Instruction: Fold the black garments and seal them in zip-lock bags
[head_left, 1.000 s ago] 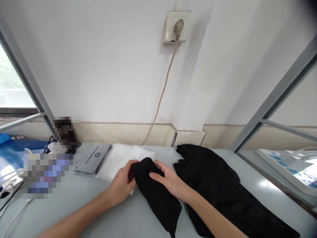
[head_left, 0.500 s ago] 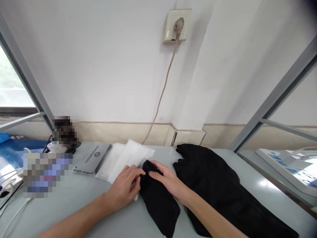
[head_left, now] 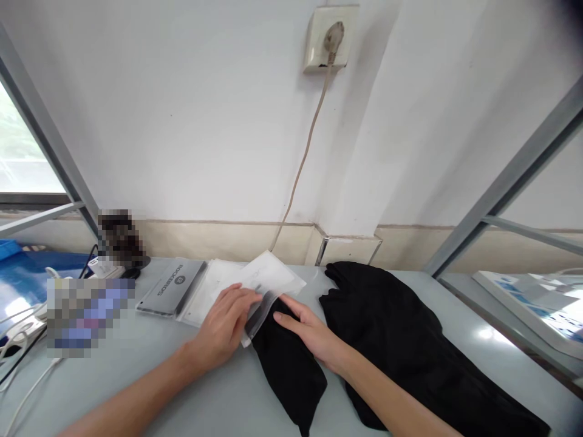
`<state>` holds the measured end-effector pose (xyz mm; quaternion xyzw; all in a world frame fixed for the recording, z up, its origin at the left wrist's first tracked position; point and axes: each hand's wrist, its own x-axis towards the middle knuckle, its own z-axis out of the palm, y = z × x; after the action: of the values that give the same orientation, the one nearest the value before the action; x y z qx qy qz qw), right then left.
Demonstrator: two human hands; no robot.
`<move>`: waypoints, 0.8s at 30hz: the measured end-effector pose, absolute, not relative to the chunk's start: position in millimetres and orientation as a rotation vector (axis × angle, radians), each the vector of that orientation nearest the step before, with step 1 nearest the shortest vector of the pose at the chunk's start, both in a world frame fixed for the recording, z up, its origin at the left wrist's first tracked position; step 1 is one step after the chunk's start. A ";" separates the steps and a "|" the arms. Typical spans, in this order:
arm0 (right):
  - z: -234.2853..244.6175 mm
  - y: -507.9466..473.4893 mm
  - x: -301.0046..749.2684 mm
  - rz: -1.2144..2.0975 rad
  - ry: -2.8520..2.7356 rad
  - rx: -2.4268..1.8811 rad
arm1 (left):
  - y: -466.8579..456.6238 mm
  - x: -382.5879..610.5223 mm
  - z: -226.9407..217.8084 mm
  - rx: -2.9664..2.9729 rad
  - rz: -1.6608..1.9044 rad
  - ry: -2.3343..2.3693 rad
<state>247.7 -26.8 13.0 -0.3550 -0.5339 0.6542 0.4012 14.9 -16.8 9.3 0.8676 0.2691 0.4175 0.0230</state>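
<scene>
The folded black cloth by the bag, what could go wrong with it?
The folded black cloth might snag on the translucent bag, whose edge seems to lie over its far end. Its folds could loosen, since only the right hand appears to grip it. The right forearm crosses the bigger black cloth and might drag it.
</scene>
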 end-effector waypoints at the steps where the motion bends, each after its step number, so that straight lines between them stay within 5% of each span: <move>1: 13.3 -26.6 248.6 1.637 -1.342 -0.924 | -13.5 12.4 7.9 2.640 1.313 0.971; 7: 13.8 -28.4 251.9 1.704 -1.231 -0.955 | -5.8 9.0 11.7 1.986 1.255 1.478; 15: 4.2 -14.1 248.9 1.307 -1.432 -0.900 | -13.3 20.9 26.3 1.438 1.183 1.111; 24: 17.7 -21.4 259.3 1.426 -1.650 -0.852 | -17.4 17.7 33.8 1.426 0.843 0.931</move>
<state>259.3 -21.4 17.7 -0.3350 -0.6490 0.5611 0.3895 17.7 -17.4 33.8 0.6105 0.3987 0.3607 0.5815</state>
